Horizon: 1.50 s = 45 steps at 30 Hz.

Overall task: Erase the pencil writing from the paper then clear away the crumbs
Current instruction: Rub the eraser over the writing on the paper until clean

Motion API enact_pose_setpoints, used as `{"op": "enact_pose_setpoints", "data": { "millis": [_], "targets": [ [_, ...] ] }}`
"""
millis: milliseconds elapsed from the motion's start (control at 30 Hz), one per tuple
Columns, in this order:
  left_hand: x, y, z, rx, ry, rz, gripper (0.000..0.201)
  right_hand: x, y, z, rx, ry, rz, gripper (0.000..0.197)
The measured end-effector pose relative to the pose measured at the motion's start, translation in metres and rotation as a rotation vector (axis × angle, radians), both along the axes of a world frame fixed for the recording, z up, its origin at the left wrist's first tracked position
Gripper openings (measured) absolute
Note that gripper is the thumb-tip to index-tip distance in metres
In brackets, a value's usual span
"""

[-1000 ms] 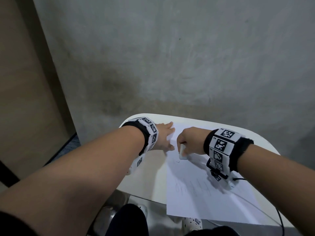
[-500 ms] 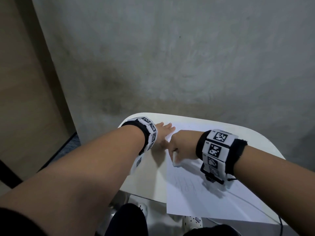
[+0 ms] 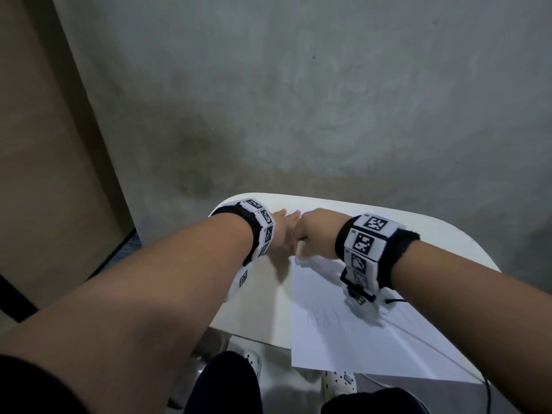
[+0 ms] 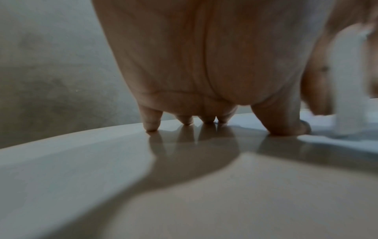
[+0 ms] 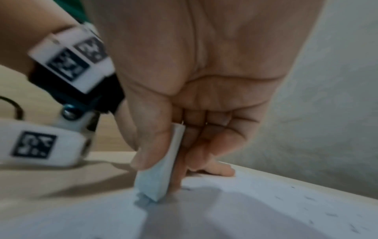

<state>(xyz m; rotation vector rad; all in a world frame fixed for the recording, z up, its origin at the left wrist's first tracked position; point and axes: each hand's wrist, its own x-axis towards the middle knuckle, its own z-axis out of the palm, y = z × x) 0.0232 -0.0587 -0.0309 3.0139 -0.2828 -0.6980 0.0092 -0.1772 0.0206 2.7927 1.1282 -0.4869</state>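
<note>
At the far left a tan panel stands against the grey wall. Next comes the left hand, its fingers straight and spread, their tips pressed down on the white table at the far left corner of the paper; its thumb lies on or just at the paper's edge, though the wrist view is too blurred there to say which. Touching it on the right is the right hand, curled into a near fist, thumb on one side and fingers on the other, pinching a white eraser. The eraser stands almost upright, its lower corner set on the paper near the far left edge of the sheet. Small dark crumbs lie scattered on the paper to the right of the eraser. Nearer on the sheet, faint pencil writing remains below the right wrist. A thin black cable runs across the paper's right side toward the near right of the table.
</note>
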Motion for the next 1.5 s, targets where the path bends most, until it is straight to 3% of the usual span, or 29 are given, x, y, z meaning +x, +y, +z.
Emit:
{"op": "enact_pose_setpoints", "data": {
  "millis": [67,233,300,367,467,533,667,767,833,900,1000,1033,1100,1200,1233,1300,1400,1467,1500],
  "targets": [
    [-0.001,0.0,0.002,-0.002,-0.008,0.001,0.079,0.0,-0.001,-0.005,0.025,-0.033,0.003,0.019],
    [-0.009,0.003,0.002,-0.032,-0.06,0.02,0.078,-0.007,-0.034,-0.007,-0.032,0.175,0.043,0.008],
    [-0.008,0.003,0.002,-0.027,-0.05,0.017,0.078,0.01,-0.056,-0.003,0.116,0.109,-0.093,0.003],
    [-0.008,0.004,0.004,-0.033,-0.031,0.014,0.078,0.024,-0.079,0.002,0.384,0.127,-0.297,0.007],
    [-0.008,0.004,0.005,-0.027,-0.034,0.004,0.078,0.025,-0.106,0.003,0.686,0.429,-0.549,0.011],
    [-0.006,0.004,0.005,-0.003,-0.034,-0.007,0.076,0.024,-0.121,-0.001,0.696,0.547,-0.627,0.014],
    [-0.008,0.004,0.01,0.043,-0.048,-0.034,0.07,0.029,-0.144,-0.015,0.697,0.636,-0.774,0.021],
    [-0.009,-0.007,0.014,0.174,-0.095,-0.037,0.063,0.03,-0.148,-0.025,0.777,0.667,-0.858,0.024],
    [-0.015,-0.019,0.017,0.203,-0.165,-0.086,0.063,0.03,-0.148,-0.028,0.831,0.681,-0.873,0.024],
    [-0.029,-0.033,0.015,0.139,-0.201,-0.255,0.066,0.03,-0.149,-0.03,0.852,0.677,-0.866,0.025],
    [-0.058,-0.052,0.007,0.092,-0.105,-0.63,0.071,0.029,-0.148,-0.031,0.847,0.659,-0.85,0.027],
    [-0.064,-0.053,0.003,0.115,-0.058,-0.668,0.072,0.028,-0.148,-0.031,0.842,0.656,-0.842,0.027],
    [-0.064,-0.042,-0.003,0.164,-0.048,-0.56,0.076,0.027,-0.149,-0.029,0.824,0.655,-0.821,0.028],
    [-0.052,-0.014,0.0,0.268,-0.09,-0.214,0.089,0.025,-0.148,-0.027,0.811,0.66,-0.811,0.028],
    [-0.051,-0.013,0.003,0.267,-0.093,-0.174,0.091,0.025,-0.148,-0.027,0.809,0.656,-0.815,0.027],
    [-0.057,-0.032,0.012,0.211,-0.077,-0.268,0.089,0.025,-0.147,-0.027,0.8,0.645,-0.821,0.027],
    [-0.07,-0.076,0.017,0.149,0.02,-0.545,0.079,0.026,-0.145,-0.028,0.793,0.644,-0.827,0.027],
    [-0.064,-0.075,0.01,0.148,0.064,-0.544,0.08,0.028,-0.147,-0.028,0.799,0.651,-0.841,0.026],
    [-0.057,-0.064,0.006,0.157,0.048,-0.456,0.084,0.028,-0.148,-0.028,0.795,0.656,-0.846,0.024]
  ]
}}
